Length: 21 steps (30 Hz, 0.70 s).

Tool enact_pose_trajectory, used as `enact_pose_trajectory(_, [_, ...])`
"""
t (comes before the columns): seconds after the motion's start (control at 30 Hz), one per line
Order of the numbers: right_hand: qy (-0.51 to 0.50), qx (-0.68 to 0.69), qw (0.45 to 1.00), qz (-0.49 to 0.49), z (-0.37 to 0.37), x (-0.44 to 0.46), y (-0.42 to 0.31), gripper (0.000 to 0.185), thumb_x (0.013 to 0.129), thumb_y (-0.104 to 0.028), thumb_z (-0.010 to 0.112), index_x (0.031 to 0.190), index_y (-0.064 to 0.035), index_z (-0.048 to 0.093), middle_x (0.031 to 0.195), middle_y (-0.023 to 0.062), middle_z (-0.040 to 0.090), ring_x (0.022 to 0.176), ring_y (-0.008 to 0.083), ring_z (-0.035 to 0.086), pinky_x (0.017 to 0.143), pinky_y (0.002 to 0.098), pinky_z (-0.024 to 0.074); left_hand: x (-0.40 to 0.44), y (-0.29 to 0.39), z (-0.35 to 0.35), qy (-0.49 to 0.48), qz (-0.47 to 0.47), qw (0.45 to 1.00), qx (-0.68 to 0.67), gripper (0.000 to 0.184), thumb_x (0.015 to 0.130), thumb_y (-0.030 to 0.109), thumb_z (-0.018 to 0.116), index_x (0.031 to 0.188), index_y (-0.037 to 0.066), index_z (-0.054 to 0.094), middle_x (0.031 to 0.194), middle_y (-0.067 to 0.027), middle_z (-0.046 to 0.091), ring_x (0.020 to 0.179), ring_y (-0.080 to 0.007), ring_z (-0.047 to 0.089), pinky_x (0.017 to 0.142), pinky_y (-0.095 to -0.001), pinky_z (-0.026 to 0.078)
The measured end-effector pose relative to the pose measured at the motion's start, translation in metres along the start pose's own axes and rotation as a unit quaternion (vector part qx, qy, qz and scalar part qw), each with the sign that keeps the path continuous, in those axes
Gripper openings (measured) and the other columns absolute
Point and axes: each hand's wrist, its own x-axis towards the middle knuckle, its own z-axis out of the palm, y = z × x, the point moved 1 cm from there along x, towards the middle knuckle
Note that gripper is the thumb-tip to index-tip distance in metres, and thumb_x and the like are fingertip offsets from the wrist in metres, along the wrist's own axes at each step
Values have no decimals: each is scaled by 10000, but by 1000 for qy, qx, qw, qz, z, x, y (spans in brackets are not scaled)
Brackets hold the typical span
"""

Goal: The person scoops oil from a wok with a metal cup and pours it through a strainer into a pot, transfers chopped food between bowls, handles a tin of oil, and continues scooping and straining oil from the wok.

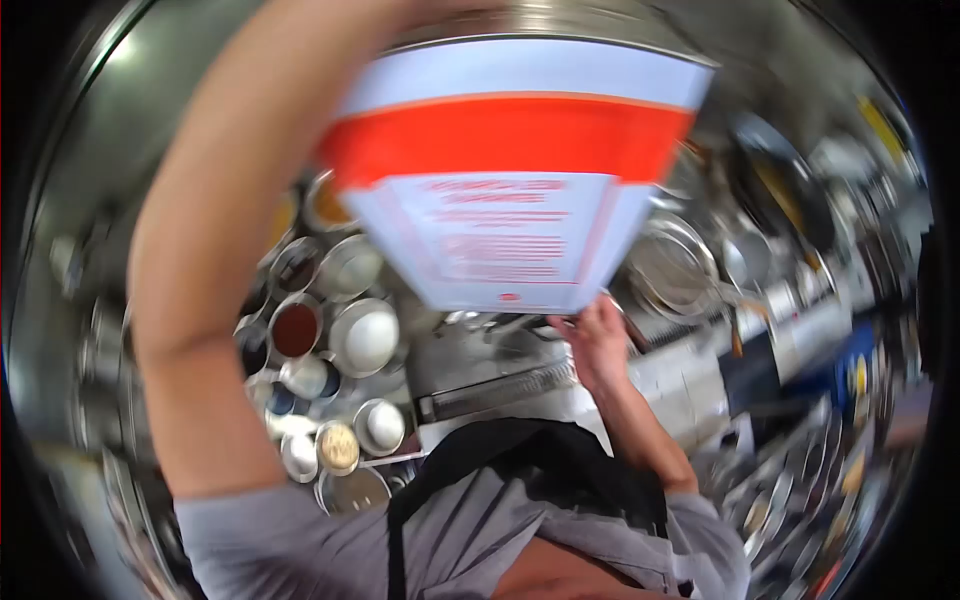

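Observation:
A large rectangular tin [505,140], white with a wide red band and red print, is raised in front of me, its metal top edge near the top of the view. My right hand [600,340] grips its lower right corner from below, thumb and fingers against the base. Up at the frame's top edge, by the tin's upper rim, is the small visible part of my left hand [435,6]; its fingers are cut off from view. My raised left arm passes in front of the tin's left side. Motion blurs the print.
Several round containers of ingredients stand at left, among them a dark red one [296,330] and a white one [370,338]. At right are a strainer [672,262] and a dark wok [785,185]. A steel counter [480,365] lies below the tin.

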Motion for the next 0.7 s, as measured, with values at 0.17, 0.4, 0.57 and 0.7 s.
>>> enact_pose_trajectory(0.17, [51,56,996,-36,-84,-59,-13,59,978,-103,467,971,-97,408,980,17,452,939,149,527,898,400,537,38,90,54,47,3,999,15,789,898,732,239,1407,168,452,892,-41,433,834,-129,412,733,-281,353])
enact_pose_trajectory(0.4, [128,75,981,-127,-197,-192,-69,105,985,-97,476,960,-70,377,956,31,427,865,134,538,889,379,555,55,291,129,-13,3,977,-214,687,939,657,344,1443,196,406,653,94,349,560,14,249,448,-143,140])
enact_pose_trajectory(0.57, [244,60,953,-171,-269,-264,-78,119,991,-120,474,939,-95,370,1013,25,413,986,136,526,931,410,532,62,364,186,-100,85,932,-338,759,921,671,361,1440,118,398,692,80,386,572,8,275,451,-132,175])
enact_pose_trajectory(0.7, [314,59,922,-217,-316,-320,-72,123,983,-106,487,934,-97,375,1039,41,454,1000,156,535,923,409,530,63,417,227,-156,138,899,-386,795,909,682,362,1441,92,385,708,70,420,579,6,305,452,-122,190])
